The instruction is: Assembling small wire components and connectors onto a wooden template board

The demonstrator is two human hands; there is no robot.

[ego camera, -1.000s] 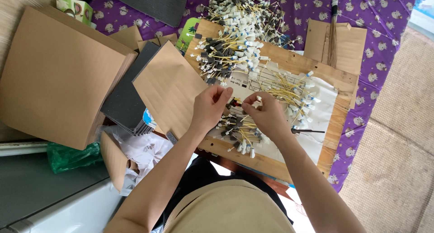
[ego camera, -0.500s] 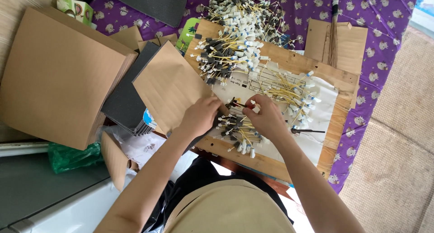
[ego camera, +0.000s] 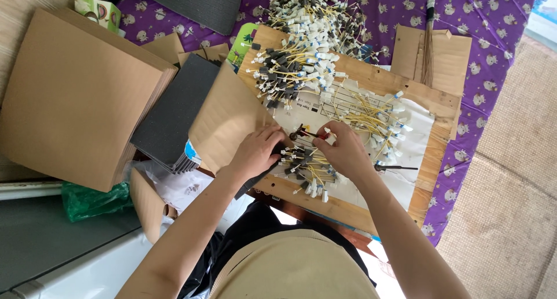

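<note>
Hands have come down together since a second ago: your left hand (ego camera: pixel 258 154) and right hand (ego camera: pixel 342 151) now pinch one small yellow-wired connector piece (ego camera: pixel 306 134) over the wooden board (ego camera: pixel 348 209), fingers closed.

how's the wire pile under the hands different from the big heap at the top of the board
The small bundle of yellow wires by the left hand and right hand holds few pieces, packed together. The large heap of yellow wires holds far more and sprawls onto the purple cloth. Both have white and dark connectors.

Bright even daylight, soft shadows, sharp focus, slight edge distortion
</note>
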